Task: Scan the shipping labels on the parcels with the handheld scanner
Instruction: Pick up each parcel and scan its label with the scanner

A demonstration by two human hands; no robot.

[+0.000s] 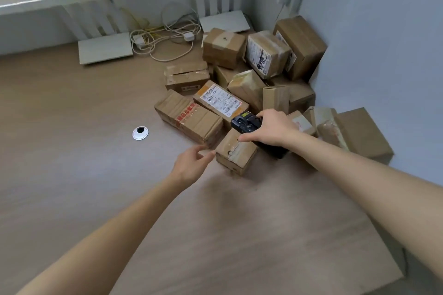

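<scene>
Scanner point(244, 123): black, rigid, likely light; centre frame, held in right hand point(271, 129) grip, above parcels point(236, 151). Left hand point(191, 163): relaxed, holding nothing, beside small box. Boxes: stiff cardboard, probably light; take by sides.

We see soft, even daylight, brightest at the upper left. The light wooden desk point(72, 151) looks motion-blurred, and edges bow.

Parcel labels point(221, 100) carry print too blurred to read.
</scene>
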